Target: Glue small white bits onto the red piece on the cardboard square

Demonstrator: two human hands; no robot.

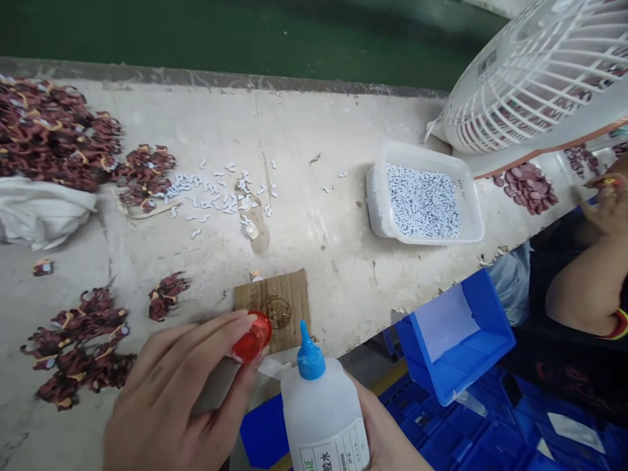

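Right hand (387, 432) wrapped round a glue bottle (324, 412), blue nozzle up, at the near edge. Left hand (181, 392) just beside it, fingertips pinching a red cap (252, 339) left of the nozzle. Cardboard scrap (282, 304) right behind. Further back, white basket (422, 196), fan (540, 72).

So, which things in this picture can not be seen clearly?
- Glue bottle: head view; the bottom edge cuts its label text.
- Right hand: mostly hidden behind the bottle.
- Red cap: partly covered by the left hand's fingertips.
- White bits in the tray: too small to identify.
- Co-worker's hand: blurred, cut by the right edge.
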